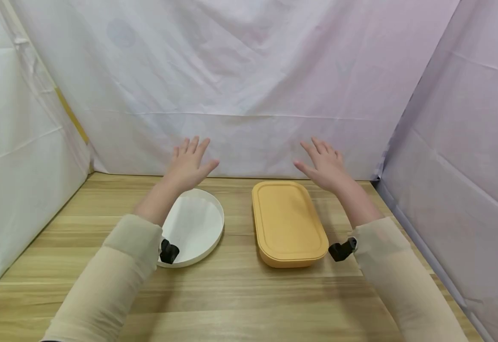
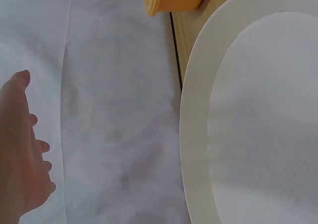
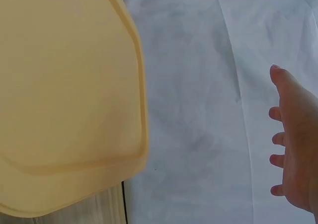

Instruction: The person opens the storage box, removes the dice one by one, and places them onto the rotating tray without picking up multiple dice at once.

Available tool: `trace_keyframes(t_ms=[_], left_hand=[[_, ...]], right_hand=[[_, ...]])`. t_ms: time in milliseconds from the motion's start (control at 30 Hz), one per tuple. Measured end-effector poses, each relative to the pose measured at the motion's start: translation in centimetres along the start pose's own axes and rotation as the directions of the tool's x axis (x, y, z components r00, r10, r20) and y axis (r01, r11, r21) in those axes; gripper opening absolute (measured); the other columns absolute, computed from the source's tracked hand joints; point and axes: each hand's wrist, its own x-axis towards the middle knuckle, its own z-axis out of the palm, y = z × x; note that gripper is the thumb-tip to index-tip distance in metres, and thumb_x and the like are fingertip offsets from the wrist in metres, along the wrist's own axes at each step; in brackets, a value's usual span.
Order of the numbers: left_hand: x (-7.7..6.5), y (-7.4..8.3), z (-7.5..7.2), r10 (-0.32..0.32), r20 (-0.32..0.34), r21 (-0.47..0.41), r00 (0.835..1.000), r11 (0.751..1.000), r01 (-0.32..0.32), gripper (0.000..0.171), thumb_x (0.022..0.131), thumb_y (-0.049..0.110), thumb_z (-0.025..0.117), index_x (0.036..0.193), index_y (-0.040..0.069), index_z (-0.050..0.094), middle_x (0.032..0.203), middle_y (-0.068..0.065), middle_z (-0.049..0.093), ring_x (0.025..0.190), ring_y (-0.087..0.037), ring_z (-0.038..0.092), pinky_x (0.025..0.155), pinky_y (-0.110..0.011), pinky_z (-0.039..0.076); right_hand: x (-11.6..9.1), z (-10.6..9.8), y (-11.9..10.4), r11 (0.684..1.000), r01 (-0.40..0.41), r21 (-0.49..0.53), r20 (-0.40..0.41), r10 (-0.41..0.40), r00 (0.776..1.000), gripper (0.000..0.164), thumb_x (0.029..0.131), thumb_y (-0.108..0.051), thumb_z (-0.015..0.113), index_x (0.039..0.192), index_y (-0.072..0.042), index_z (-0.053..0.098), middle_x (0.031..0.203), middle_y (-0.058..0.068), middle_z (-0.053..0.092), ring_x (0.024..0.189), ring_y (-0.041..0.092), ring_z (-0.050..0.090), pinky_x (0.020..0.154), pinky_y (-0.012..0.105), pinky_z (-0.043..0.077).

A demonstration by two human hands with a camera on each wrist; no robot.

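Both hands are raised over the far part of the table with fingers spread. My left hand [image 1: 186,166] is above the far side of a round white tray [image 1: 193,223] with a low rim, and the forearm covers the tray's left part. Beyond the far right corner of a yellow lidded box [image 1: 289,221], my right hand [image 1: 326,166] hovers with nothing in it. The box is rectangular with rounded corners, and its lid is on. In the left wrist view the tray [image 2: 263,110] fills the right side; the right wrist view has the box lid [image 3: 69,85] at left.
A wood-grain table [image 1: 240,304] carries the tray on the left and the box on the right, with a gap between them. White cloth [image 1: 249,85] hangs behind the table and along both sides. A small black camera sits at each wrist.
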Motion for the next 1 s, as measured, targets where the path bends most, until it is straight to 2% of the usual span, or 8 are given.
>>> trace_keyframes(t_ms=[167, 333, 567, 767, 1000], left_hand=[[-0.6, 0.9, 0.4, 0.055, -0.033, -0.063, 0.998, 0.996, -0.057, 0.077, 0.097, 0.058, 0.035, 0.155, 0.013, 0.012, 0.158, -0.018, 0.004, 0.143, -0.034, -0.008, 0.11, -0.055, -0.003], [-1.2, 1.6, 1.0, 0.104, -0.055, -0.131, 0.993, 0.985, -0.111, 0.077, 0.098, 0.055, 0.038, 0.155, 0.011, 0.012, 0.158, -0.017, 0.007, 0.143, -0.032, -0.005, 0.112, -0.05, -0.003], [-2.2, 2.7, 2.1, 0.162, -0.077, -0.184, 0.984, 0.967, -0.174, 0.076, 0.099, 0.052, 0.039, 0.154, 0.006, 0.013, 0.158, -0.016, 0.011, 0.143, -0.03, -0.001, 0.113, -0.046, 0.0], [-3.5, 3.7, 3.0, 0.173, -0.064, -0.283, 0.983, 0.941, -0.184, 0.077, 0.099, 0.054, 0.037, 0.154, 0.008, 0.009, 0.159, -0.008, 0.008, 0.144, -0.024, -0.005, 0.113, -0.046, 0.002], [-4.9, 4.6, 4.2, 0.203, -0.055, -0.385, 0.978, 0.899, -0.209, 0.076, 0.099, 0.053, 0.037, 0.155, 0.01, 0.006, 0.159, -0.006, 0.005, 0.144, -0.021, -0.004, 0.113, -0.047, 0.006]], right_hand=[[-1.0, 0.1, 0.0, 0.999, 0.041, 0.013, -0.034, -0.04, 0.999, 0.078, 0.094, -0.065, 0.035, 0.155, -0.02, 0.016, 0.159, 0.013, 0.002, 0.142, 0.039, 0.001, 0.105, 0.065, 0.0], [-2.1, 0.2, 0.1, 0.995, 0.097, 0.023, -0.086, -0.094, 0.992, 0.074, 0.096, -0.061, 0.039, 0.155, -0.02, 0.019, 0.159, 0.011, 0.004, 0.142, 0.039, 0.005, 0.106, 0.064, 0.001], [-3.8, 0.5, 0.2, 0.989, 0.148, 0.027, -0.143, -0.143, 0.979, 0.071, 0.097, -0.056, 0.043, 0.154, -0.02, 0.022, 0.159, 0.01, 0.007, 0.141, 0.039, 0.008, 0.107, 0.062, 0.003], [-5.4, 0.7, -0.2, 0.985, 0.172, 0.033, -0.162, -0.164, 0.973, 0.069, 0.097, -0.052, 0.046, 0.153, -0.018, 0.024, 0.159, 0.01, 0.01, 0.141, 0.039, 0.009, 0.108, 0.061, 0.003], [-7.2, 1.2, -0.2, 0.979, 0.196, 0.048, -0.183, -0.185, 0.966, 0.069, 0.097, -0.048, 0.05, 0.153, -0.017, 0.025, 0.159, 0.01, 0.012, 0.14, 0.04, 0.013, 0.108, 0.061, 0.002]])
